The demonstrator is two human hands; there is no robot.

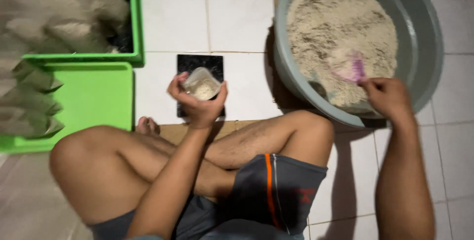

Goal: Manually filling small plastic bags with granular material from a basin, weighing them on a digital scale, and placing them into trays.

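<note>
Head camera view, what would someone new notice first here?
Probably the big grey basin at upper right, heaped with pale beige powder, where the right hand holds a pink scoop. At centre, the left hand grips a small clear bag partly filled with powder above a black square scale. A green tray lies at left.

The grey basin (424, 47) runs past the top edge, so its far rim is cut off. The pink scoop (353, 67) is half sunk in the pale powder (340, 28), and its handle is hidden inside the right hand (387, 97). The black scale (200, 65) is partly covered by the left hand (197, 104) and the small bag (201, 84). The filled bags (34, 92) at the left are blurred and cut by the edge, as is the green crate (133, 23). Both forearms leave the picture at the bottom.
</note>
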